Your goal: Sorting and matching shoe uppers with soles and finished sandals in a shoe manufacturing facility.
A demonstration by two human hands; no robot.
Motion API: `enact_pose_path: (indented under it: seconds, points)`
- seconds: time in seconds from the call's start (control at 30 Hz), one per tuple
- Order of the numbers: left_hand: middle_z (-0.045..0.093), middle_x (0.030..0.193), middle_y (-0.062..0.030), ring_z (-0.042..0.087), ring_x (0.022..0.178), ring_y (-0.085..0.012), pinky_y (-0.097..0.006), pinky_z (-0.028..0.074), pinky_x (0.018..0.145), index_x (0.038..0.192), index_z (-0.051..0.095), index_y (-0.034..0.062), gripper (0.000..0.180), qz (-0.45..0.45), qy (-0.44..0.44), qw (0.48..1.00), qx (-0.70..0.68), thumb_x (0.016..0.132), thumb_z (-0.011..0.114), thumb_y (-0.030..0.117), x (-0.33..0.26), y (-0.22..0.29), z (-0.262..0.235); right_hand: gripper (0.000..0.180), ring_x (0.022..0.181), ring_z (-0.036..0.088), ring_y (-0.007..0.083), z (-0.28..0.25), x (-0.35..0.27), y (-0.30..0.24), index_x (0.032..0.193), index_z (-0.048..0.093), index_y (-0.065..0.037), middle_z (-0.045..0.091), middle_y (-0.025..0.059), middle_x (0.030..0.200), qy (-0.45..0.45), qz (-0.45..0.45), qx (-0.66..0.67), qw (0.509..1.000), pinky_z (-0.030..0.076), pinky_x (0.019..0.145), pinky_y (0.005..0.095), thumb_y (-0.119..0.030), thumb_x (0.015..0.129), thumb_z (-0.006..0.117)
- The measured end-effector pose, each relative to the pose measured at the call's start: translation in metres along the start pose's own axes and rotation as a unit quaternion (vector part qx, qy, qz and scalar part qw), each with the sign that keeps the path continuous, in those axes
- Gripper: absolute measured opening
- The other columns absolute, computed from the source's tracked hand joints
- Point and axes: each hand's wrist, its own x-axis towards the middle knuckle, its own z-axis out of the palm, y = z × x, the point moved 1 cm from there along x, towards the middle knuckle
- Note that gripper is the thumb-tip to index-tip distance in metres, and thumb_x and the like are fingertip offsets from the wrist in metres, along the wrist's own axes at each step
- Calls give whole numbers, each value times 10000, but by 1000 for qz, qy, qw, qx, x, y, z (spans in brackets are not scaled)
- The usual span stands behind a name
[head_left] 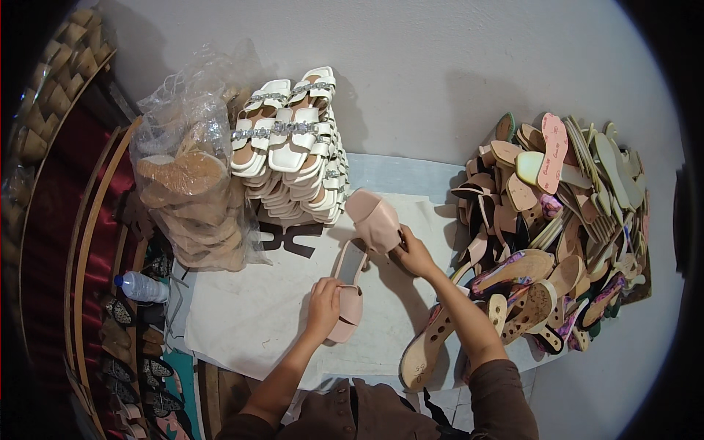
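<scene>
My left hand [323,303] rests on a pale pink slide sandal [349,293] lying flat on a white cloth [242,315], fingers gripping its strap end. A second pale pink sandal [374,220] is lifted and tilted by my right hand [413,254], which holds it by its lower edge just above the first one. The two sandals lie close, nearly touching at their ends.
A tall stack of white jewelled sandals [293,147] stands behind the cloth. A clear plastic bag of tan soles [187,198] sits at the left, a water bottle [141,287] beside it. A big heap of loose insoles and soles [557,220] fills the right.
</scene>
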Motion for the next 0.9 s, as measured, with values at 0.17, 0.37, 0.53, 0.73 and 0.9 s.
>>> enact_pose_path:
  seconds: [0.17,0.37,0.53,0.73,0.9]
  points:
    - [541,927,-140,519,877,-320,-383,419,769,905,561,6,115,-4,43,998,-42,831,476,31,6,0,4,455,954,545,225,16,-20,0,1257,354,-11,548,175,1061,24,73,356,931,429,822,328,-93,845,527]
    - [529,921,-128,522,873,-308,-384,422,756,886,567,19,102,45,39,998,4,806,504,30,-15,-6,27,483,826,575,204,14,-41,15,1255,334,-41,548,143,990,6,152,470,870,473,737,319,14,797,477]
    - [419,1110,-165,443,1005,-354,-414,383,830,1080,494,50,365,-37,22,996,82,745,632,97,-12,-15,26,512,803,601,186,19,-67,0,1267,343,-58,569,115,956,-20,168,546,821,507,710,309,32,784,486]
    - [401,1133,-176,426,1045,-354,-413,375,901,1165,418,30,527,-68,-54,993,83,726,684,154,-5,-42,39,582,824,603,180,39,-79,-7,1317,266,-75,555,116,1012,-58,160,565,807,523,695,314,42,798,503]
    - [435,1093,-175,468,1023,-307,-376,410,868,1167,420,8,491,-82,-51,994,51,762,657,151,-11,-50,32,599,895,581,176,40,-87,-26,1321,260,-71,534,117,1062,-64,143,549,821,508,749,302,57,795,516]
